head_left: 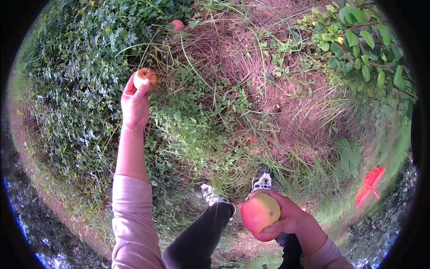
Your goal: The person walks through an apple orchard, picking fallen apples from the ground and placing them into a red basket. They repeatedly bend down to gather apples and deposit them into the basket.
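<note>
My left hand reaches far out at the left, its thumb and fingers closed round a yellow-orange apple just above the low plants. Closer to me, my right hand grips a larger red and yellow apple with a few dark spots on its skin. Its fingers wrap partly under the fruit and the thumb presses along its lower side. Another reddish apple lies on the ground at the far edge, beside the leafy plants and apart from both hands.
Dense low green plants cover the left side. Dry grass spreads over the middle and right. A leafy branch hangs in at the far right. A bright red object lies on grass at the right. My shoes stand below.
</note>
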{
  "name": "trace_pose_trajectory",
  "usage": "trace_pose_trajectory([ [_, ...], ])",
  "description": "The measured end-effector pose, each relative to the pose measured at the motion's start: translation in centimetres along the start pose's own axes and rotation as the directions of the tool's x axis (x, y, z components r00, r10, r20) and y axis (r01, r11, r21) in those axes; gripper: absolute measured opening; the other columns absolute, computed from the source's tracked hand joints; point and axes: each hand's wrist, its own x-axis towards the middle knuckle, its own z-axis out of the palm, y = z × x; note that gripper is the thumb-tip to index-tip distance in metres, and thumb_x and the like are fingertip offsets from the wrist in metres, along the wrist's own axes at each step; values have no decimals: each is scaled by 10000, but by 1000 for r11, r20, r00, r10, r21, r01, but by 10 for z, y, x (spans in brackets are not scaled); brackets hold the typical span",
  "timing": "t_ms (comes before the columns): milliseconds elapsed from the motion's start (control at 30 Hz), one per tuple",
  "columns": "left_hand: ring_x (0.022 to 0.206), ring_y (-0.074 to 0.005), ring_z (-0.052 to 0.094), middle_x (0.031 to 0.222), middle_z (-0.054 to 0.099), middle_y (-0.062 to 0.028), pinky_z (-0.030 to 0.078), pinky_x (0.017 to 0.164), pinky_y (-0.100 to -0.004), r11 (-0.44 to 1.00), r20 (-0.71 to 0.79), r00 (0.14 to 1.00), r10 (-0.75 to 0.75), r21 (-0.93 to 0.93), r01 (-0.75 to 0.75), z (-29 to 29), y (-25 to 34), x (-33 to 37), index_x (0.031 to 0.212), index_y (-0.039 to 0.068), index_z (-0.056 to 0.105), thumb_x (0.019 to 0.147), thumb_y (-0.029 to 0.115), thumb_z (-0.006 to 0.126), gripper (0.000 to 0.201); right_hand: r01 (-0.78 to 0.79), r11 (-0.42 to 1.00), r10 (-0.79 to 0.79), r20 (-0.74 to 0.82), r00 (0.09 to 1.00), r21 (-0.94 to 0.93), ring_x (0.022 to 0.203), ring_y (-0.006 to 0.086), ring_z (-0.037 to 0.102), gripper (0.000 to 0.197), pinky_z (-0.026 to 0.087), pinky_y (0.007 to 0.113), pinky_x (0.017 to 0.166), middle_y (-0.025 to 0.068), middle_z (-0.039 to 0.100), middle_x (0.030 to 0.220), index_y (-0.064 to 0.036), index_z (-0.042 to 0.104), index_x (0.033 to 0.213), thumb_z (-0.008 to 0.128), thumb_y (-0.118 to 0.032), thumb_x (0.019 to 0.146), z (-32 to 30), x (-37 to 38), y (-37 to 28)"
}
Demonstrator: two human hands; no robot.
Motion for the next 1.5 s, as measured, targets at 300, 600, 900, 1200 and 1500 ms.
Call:
trace_pose_trajectory([
  [300, 1533, -464, 295, 1643, 313, -245, 412, 1171, -652, 579, 293, 956, -11, -777, 245, 56, 103, -150, 1591, 19, 307, 910, 210, 766, 843, 122, 977, -124, -1, 992, 175, 1111, 272, 688, 927, 551, 430, 1005, 125, 650, 1297, -48, 422, 1523, 869, -306, 752, 28, 17, 33],
  [600, 1409, -471, 450, 1541, 409, -286, 541, 1058, -613, 443, 291, 941, -171, -830, 337, 71, 131, -181, 1529, -13, 386, 872, 226, 727, 778, 101, 969, -83, -88, 993, 224, 1055, 246, 692, 798, 568, 408, 965, 97, 659, 1205, -71, 466, 1483, 841, -333, 829, 45, -37, 52],
  [900, 1045, -290, 718, 1247, 645, -148, 673, 795, -371, 889, 61, 914, -401, -215, 404, 130, 146, -227, 1427, 20, 511, 879, 144, 816, 639, 76, 974, -42, -160, 986, 215, 1169, 172, 597, 837, 494, 362, 1043, 55, 613, 1290, -78, 433, 1529, 844, -300, 834, 62, -128, 71],
  [1200, 939, -194, 726, 1077, 689, -81, 652, 739, -330, 792, 111, 786, -609, 137, 594, 234, 93, -293, 1351, 25, 546, 870, 64, 798, 544, 42, 958, 14, -191, 981, 283, 1276, 173, 570, 917, 464, 364, 1107, 57, 598, 1386, -84, 369, 1584, 860, -231, 823, 96, -211, 97],
  [1500, 1534, -380, 331, 1621, 374, -247, 319, 1252, -428, 645, 432, 678, -595, 760, 83, 330, 36, -370, 1599, 15, 311, 887, 484, 794, 980, 136, 889, -34, -233, 972, 437, 1109, 378, 710, 950, 579, 520, 960, 241, 594, 1420, -42, 388, 1503, 874, -247, 713, 109, -259, 125],
])
